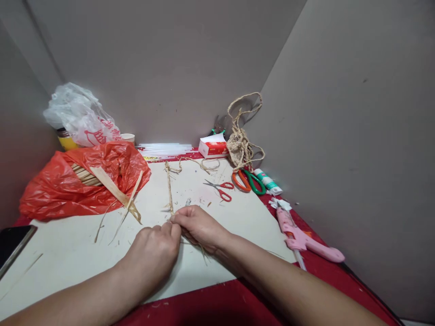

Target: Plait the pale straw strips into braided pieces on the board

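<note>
My left hand point(154, 249) and my right hand point(197, 226) meet over the white board point(68, 244), both with fingers pinched together on the near end of a thin straw-coloured strand point(169, 185). The strand runs away from my fingertips towards the back of the board, where it ends in a twisted loop. A few loose fibres stick out below my right hand.
A red plastic bag point(61, 185) with bamboo strips lies at the left. Small red scissors point(222, 188), orange and green scissors point(248, 181), a glue tube point(268, 182), tangled jute rope point(241, 145), a small box point(213, 146) and a pink glue gun point(302, 237) lie at the right. A phone point(13, 244) lies far left.
</note>
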Available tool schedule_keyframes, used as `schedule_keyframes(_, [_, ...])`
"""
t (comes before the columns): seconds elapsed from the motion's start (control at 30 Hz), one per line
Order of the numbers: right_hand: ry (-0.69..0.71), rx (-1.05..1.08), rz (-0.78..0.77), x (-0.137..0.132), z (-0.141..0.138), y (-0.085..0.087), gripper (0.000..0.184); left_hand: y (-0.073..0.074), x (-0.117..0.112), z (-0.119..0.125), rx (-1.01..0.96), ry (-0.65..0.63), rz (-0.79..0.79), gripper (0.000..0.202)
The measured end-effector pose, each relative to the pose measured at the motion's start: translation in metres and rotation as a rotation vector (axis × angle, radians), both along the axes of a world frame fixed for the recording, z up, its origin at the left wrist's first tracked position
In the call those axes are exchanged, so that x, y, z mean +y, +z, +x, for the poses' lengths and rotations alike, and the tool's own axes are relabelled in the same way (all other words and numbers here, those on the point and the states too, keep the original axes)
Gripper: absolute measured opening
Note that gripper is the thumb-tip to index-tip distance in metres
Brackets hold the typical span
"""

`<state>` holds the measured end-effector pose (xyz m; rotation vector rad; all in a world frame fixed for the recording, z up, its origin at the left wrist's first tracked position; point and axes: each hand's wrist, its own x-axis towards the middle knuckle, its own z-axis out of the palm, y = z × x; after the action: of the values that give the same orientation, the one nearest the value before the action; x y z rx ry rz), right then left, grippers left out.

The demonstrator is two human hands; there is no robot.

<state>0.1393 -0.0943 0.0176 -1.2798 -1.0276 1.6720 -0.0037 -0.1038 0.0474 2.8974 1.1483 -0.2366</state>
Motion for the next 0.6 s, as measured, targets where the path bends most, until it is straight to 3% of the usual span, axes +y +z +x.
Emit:
schedule_keyframes(0.13, [0.035, 0.078, -0.107, 0.001, 0.005, 0.003, 0.015, 0.025, -0.012, -0.008, 0.009, -0.088, -0.271, 0.018])
schedule_keyframes(0.2, [0.050, 0.137, -0.136, 0.001, 0.010, 0.006, 0.016, 0.036, -0.007, -0.017, -0.127, -0.035, -0.399, 0.020])
schedule_keyframes(0.27, [0.079, 0.197, -0.155, 0.001, 0.013, 0.007, 0.017, 0.041, 0.007, -0.025, -0.372, 0.118, -0.406, 0.025])
schedule_keyframes(0.33, [0.111, 0.248, -0.157, 0.002, 0.016, 0.006, 0.018, 0.035, 0.026, -0.029, -0.644, 0.276, -0.411, 0.021])
schedule_keyframes(0.37, [0.125, 0.265, -0.154, 0.003, 0.017, 0.006, 0.018, 0.030, 0.034, -0.029, -0.770, 0.338, -0.499, 0.020])
schedule_keyframes(0.43, [0.145, 0.287, -0.147, 0.004, 0.018, 0.004, 0.019, 0.017, 0.046, -0.024, -0.919, 0.460, -0.821, 0.025])
schedule_keyframes(0.53, [0.169, 0.279, -0.139, 0.006, 0.020, 0.003, 0.020, 0.000, 0.050, -0.013, -1.035, 0.519, -1.223, 0.027])
schedule_keyframes(0.6, [0.187, 0.247, -0.131, 0.006, 0.021, 0.004, 0.021, -0.007, 0.048, -0.008, -1.054, 0.507, -1.305, 0.028])
